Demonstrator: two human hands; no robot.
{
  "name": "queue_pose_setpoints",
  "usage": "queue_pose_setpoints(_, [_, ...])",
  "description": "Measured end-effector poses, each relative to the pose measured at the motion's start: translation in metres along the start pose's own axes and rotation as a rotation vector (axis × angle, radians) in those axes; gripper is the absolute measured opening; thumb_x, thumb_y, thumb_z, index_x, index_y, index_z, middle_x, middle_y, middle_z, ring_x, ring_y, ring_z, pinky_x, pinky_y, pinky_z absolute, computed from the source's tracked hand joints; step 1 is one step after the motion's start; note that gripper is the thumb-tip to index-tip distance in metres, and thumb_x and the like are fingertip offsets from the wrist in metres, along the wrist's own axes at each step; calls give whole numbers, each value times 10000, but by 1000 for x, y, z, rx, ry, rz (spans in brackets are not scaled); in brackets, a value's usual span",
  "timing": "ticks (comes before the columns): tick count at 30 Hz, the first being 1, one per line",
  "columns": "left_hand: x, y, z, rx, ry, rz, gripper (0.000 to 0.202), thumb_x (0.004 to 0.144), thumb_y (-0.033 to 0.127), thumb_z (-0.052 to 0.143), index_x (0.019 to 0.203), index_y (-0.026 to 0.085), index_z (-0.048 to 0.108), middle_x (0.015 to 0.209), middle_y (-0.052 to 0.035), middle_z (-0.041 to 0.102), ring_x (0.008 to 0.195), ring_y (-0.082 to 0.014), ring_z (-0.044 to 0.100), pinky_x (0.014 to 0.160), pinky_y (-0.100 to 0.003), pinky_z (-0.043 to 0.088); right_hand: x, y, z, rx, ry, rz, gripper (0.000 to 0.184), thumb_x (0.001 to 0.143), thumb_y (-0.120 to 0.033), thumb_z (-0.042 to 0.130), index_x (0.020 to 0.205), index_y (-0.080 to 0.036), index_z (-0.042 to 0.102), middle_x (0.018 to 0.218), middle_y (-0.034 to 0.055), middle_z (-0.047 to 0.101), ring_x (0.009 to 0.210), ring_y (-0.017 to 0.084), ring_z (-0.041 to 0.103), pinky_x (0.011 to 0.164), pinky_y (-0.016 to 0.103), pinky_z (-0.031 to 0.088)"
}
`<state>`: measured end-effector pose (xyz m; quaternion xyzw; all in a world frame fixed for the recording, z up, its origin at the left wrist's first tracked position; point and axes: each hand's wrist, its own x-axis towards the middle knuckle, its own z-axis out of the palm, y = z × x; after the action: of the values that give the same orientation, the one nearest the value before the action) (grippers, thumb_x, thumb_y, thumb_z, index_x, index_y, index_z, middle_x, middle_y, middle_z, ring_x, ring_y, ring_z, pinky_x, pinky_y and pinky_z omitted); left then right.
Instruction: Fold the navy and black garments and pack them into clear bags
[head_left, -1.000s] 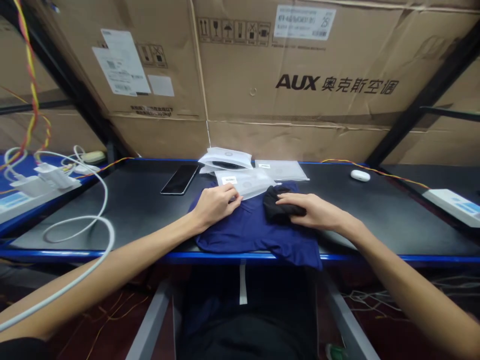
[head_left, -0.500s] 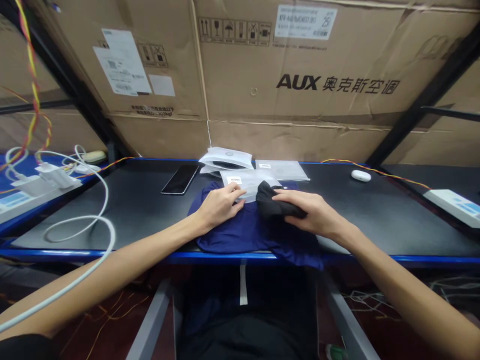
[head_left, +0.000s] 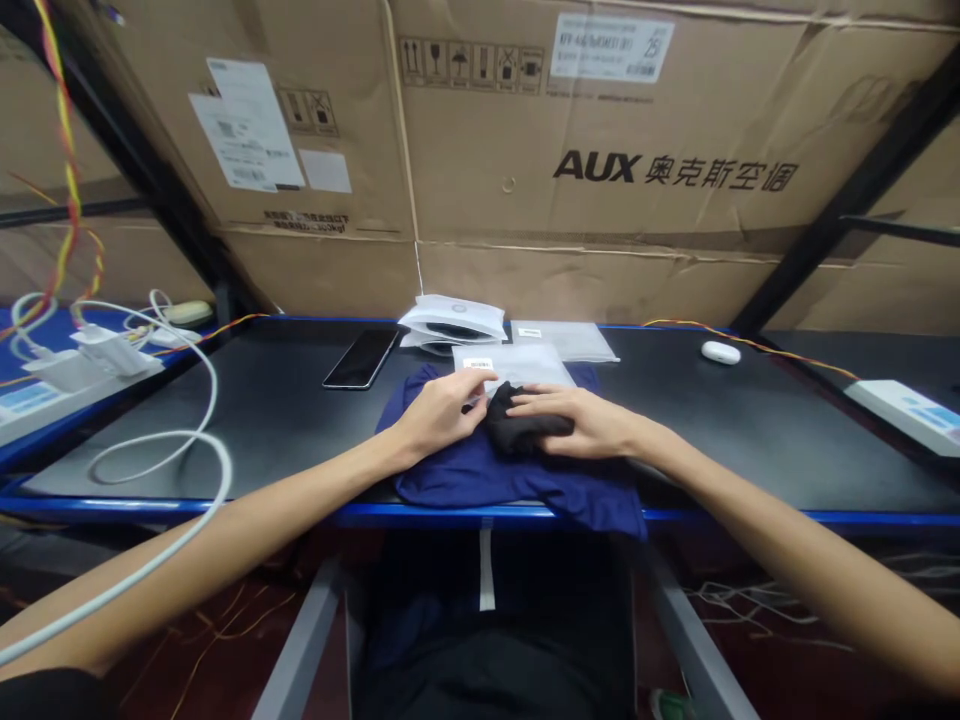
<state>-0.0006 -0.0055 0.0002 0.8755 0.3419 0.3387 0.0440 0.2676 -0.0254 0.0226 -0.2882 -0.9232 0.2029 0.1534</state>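
My right hand (head_left: pixel 589 420) is wrapped over a bunched black cloth (head_left: pixel 514 420), pressing it at the near edge of a frosted plastic bag (head_left: pixel 536 365). The bag bears a small barcode label and lies on a dark blue cloth (head_left: pixel 480 475). My left hand (head_left: pixel 446 410) has its thumb and forefinger bent together at the bag's near left edge, pinching it. Its fingertips are close to the black cloth. Whether the bag's mouth is spread cannot be made out, as the fingers and the black cloth cover it.
Behind are a stack of frosted bags (head_left: pixel 454 315) and another flat bag (head_left: pixel 577 342). A phone (head_left: pixel 361 360) lies to the left and a white earbud case (head_left: pixel 721 352) to the right. A white cable (head_left: pixel 214 430) loops over my left arm. Power strips (head_left: pixel 911 412) flank the table.
My right hand has moved left with the black cloth, closer to my left hand. The bag has shifted slightly right, and my left hand has stayed nearly in place.
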Motion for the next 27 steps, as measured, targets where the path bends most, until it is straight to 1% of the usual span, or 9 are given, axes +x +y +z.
queue_pose_setpoints(3, [1, -1, 0, -28, 38, -63, 84, 909, 214, 588, 966, 186, 643, 867, -7, 689, 766, -151, 668, 740, -257, 530, 5, -4, 1, -19, 54, 27, 487, 866, -227, 620, 1352, -203, 643, 1389, 123, 651, 1379, 315, 516, 1133, 520, 427])
queue_pose_setpoints(5, [1, -1, 0, -22, 35, -69, 58, 914, 216, 580, 864, 194, 599, 828, 1, 667, 739, -148, 645, 706, -256, 505, 10, -8, 3, -42, 91, 47, 413, 885, -202, 596, 1293, -184, 659, 1332, 134, 673, 1255, 284, 611, 1081, 470, 474])
queue_pose_setpoints(7, [1, 0, -1, -19, 34, -56, 61, 923, 209, 560, 864, 198, 572, 833, 0, 652, 737, -148, 632, 698, -257, 489, 16, -14, 5, -90, 120, 101, 324, 895, -176, 583, 1206, -172, 672, 1245, 129, 701, 1121, 257, 663, 1002, 422, 514])
queue_pose_setpoints(11, [0, 1, -1, -38, 39, -12, 33, 916, 190, 559, 887, 201, 547, 846, 4, 631, 732, -138, 615, 693, -250, 473, 29, -26, 8, -272, 149, 318, 149, 911, -182, 578, 1039, -155, 650, 1067, 131, 723, 965, 261, 671, 878, 390, 527])
queue_pose_setpoints(13, [0, 1, -1, -58, 43, -7, 34, 912, 182, 560, 888, 202, 546, 843, 9, 626, 732, -132, 612, 701, -245, 476, 36, -30, 10, -372, 137, 415, 146, 937, -204, 553, 1051, -150, 625, 1067, 148, 716, 977, 277, 667, 877, 392, 516])
queue_pose_setpoints(19, [0, 0, 1, -86, 29, -6, 15, 911, 186, 555, 901, 197, 552, 868, 1, 628, 752, -132, 614, 732, -249, 516, 53, -32, 19, -560, 100, 629, 324, 983, -239, 471, 1266, -94, 533, 1233, 234, 648, 1010, 350, 675, 816, 444, 532])
queue_pose_setpoints(22, [1, -1, 1, -98, 36, -40, 34, 881, 168, 563, 899, 196, 555, 870, 0, 631, 765, -138, 622, 744, -258, 540, 51, -32, 16, -534, 76, 578, 369, 993, -290, 480, 1311, -108, 530, 1240, 217, 645, 1022, 343, 674, 835, 452, 540])
queue_pose_setpoints(24, [2, -2, 1, -122, 51, -67, 35, 870, 168, 566, 890, 197, 558, 864, 2, 636, 767, -140, 630, 747, -259, 554, 44, -31, 12, -477, 68, 434, 440, 995, -334, 504, 1382, -126, 501, 1298, 198, 623, 1114, 327, 643, 906, 443, 531])
queue_pose_setpoints(27, [3, -2, 0, -163, 59, -87, 15, 872, 187, 570, 878, 198, 563, 858, 5, 641, 765, -138, 638, 746, -257, 569, 33, -29, 9, -496, 49, 222, 555, 1017, -339, 478, 1523, -132, 381, 1464, 213, 508, 1311, 332, 523, 1007, 455, 494])
